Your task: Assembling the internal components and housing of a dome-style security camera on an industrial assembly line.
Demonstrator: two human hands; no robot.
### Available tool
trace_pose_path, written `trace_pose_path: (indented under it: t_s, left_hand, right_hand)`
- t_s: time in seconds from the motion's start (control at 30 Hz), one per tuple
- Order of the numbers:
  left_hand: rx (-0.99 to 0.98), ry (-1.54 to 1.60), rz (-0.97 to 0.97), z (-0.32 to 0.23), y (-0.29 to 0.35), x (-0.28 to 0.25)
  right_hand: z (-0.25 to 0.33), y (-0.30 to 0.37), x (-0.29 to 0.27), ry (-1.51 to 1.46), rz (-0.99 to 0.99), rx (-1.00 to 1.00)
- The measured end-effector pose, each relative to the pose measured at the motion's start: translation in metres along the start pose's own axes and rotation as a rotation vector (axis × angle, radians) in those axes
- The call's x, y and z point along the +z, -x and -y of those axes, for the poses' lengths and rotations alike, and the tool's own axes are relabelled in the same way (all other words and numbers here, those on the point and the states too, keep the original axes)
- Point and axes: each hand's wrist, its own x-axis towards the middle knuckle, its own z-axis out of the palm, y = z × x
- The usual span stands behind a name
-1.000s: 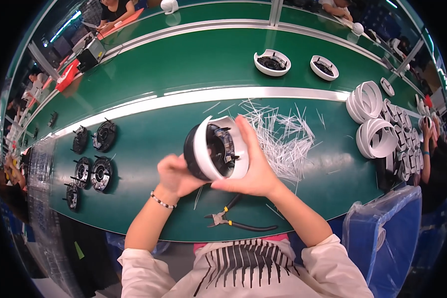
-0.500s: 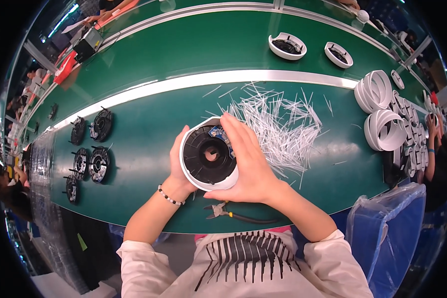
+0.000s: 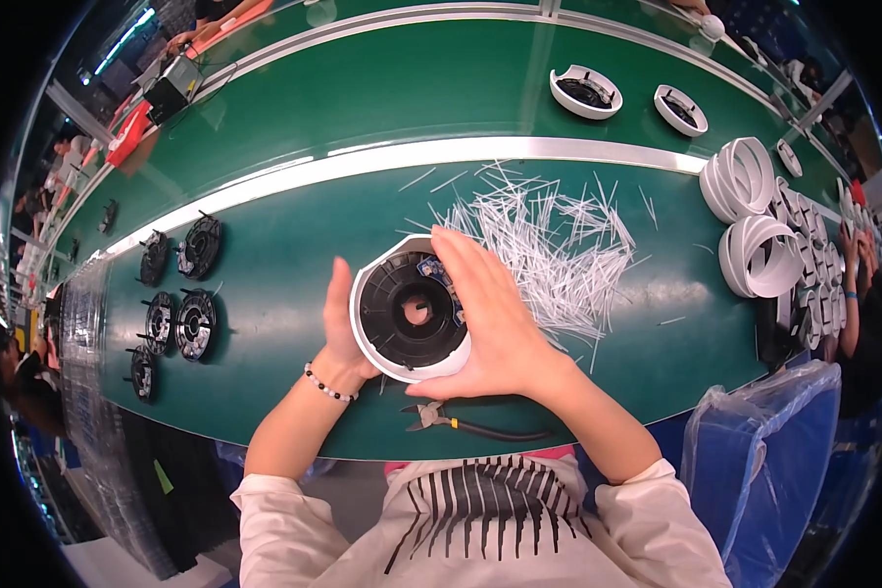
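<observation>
Over the near middle of the table I hold a white round housing (image 3: 431, 373) with a black round insert (image 3: 399, 312) inside. The insert has a hole in its centre and a small blue circuit board (image 3: 429, 268) at the upper right. My right hand (image 3: 495, 318) is closed round the right side, fingers along the upper rim and thumb low. My left hand (image 3: 343, 328) bears the left side with its thumb raised off the rim; its other fingers are hidden behind. Skin shows through the hole. Side cutters (image 3: 461, 423) with a dark handle lie just below.
A heap of thin white strips (image 3: 559, 255) lies right of the housing. Several black inserts (image 3: 196, 323) stand at left, stacked white rings (image 3: 758, 257) at right. Beyond a pale rail, white housings (image 3: 586, 93) sit on a green belt (image 3: 412, 83). A blue bin (image 3: 769, 480) stands lower right.
My left thumb has lifted away from the rim. The housing has shifted slightly left in my hands. On the belt, the white housings have moved to the right.
</observation>
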Motion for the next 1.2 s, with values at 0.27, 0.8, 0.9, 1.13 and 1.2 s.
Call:
trace_pose_path:
  t_s: [0.27, 0.8, 0.9, 1.13, 1.2]
  left_hand:
    - [0.257, -0.1, -0.039, -0.005, -0.002, 0.012]
    - [0.35, -0.188, -0.542, -0.11, -0.207, -0.063]
    - [0.334, -0.17, -0.442, -0.113, -0.249, -0.071]
    - [0.391, -0.662, -0.566, -0.118, -0.251, -0.071]
    - [0.568, -0.965, -0.772, -0.12, -0.229, -0.067]
  right_hand:
    - [0.005, -0.003, 0.012, -0.01, -0.179, 0.021]
    - [-0.101, 0.149, -0.219, 0.936, -1.169, 0.411]
    - [-0.124, 0.137, -0.218, 0.82, -1.267, 0.5]
    - [-0.168, 0.126, -0.237, 0.796, -1.047, 0.965]
    - [-0.194, 0.144, -0.241, 0.766, -1.065, 0.836]
